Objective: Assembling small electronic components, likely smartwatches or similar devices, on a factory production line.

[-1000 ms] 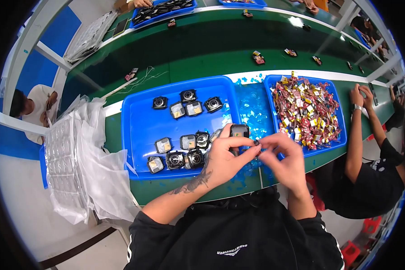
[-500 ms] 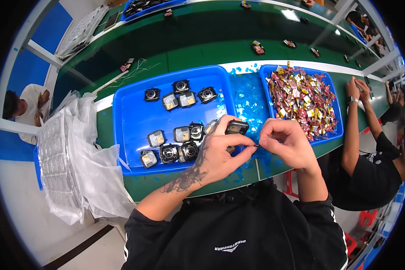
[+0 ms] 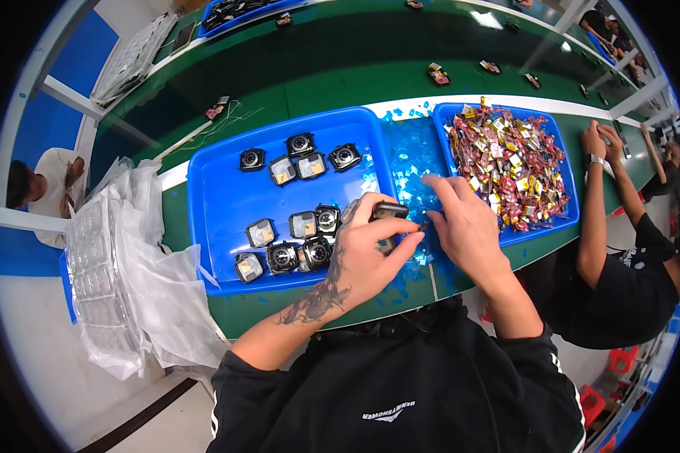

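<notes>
My left hand [image 3: 374,253] is closed around a black watch case [image 3: 390,210] above the right edge of a blue tray [image 3: 238,204]. Between its thumb and index fingertips is a small dark piece [image 3: 423,226], too small to name. My right hand [image 3: 470,235] has its fingers apart and holds nothing I can see. Its fingertips are over a heap of small blue film pieces [image 3: 409,175] between two trays. Several watch cases [image 3: 282,257] lie in the left tray, some showing a round dark back, others an open side with pale parts.
A second blue tray [image 3: 576,208] on the right is heaped with small red, yellow and white parts [image 3: 510,166]. Clear plastic trays and wrapping [image 3: 109,264] stand at the left. Beyond runs a green belt [image 3: 340,68] carrying scattered parts. Other people sit left and right.
My right hand has let go of its pinch beside my left fingertips. Its fingers have spread and stretched forward over the blue film pieces. The left hand keeps hold of the watch case.
</notes>
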The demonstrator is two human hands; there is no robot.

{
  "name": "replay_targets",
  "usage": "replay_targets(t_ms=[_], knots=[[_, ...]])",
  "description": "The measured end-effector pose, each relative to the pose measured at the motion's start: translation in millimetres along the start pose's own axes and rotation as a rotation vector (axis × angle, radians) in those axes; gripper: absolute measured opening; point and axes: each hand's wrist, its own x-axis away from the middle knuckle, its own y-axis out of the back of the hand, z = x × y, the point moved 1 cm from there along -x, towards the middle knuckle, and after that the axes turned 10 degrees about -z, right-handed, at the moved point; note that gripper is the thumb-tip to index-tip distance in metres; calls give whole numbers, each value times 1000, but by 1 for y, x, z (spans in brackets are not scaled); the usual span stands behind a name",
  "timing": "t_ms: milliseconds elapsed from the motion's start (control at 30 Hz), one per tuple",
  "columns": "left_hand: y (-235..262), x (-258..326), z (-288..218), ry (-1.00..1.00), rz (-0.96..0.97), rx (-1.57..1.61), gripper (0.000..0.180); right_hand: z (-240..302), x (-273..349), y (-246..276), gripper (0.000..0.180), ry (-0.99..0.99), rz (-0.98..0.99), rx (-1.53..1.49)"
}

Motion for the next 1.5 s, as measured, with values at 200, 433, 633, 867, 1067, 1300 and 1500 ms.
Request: replay_targets(t_ms=[200, 433, 633, 867, 1067, 1300, 1500], knots=[[3, -3, 5, 244, 64, 92, 10, 9, 6, 9, 14, -341, 57, -596], [1, -1, 13, 458, 65, 477, 28, 1, 12, 6, 15, -479, -136, -1059], [9, -13, -4, -60, 206, -36, 36, 5, -3, 10, 13, -197, 173, -768], [4, -6, 0, 236, 72, 574, 62, 17, 10, -6, 13, -737, 114, -1462], [1, -3, 10, 403, -86, 813, 50, 29, 8, -10, 12, -785, -37, -1563], [9, -6, 25, 569, -92, 873, 34, 16, 12, 20, 17, -402, -85, -956], [4, -2, 21, 568, 16, 788, 35, 28, 6, 22, 19, -321, -14, -817]])
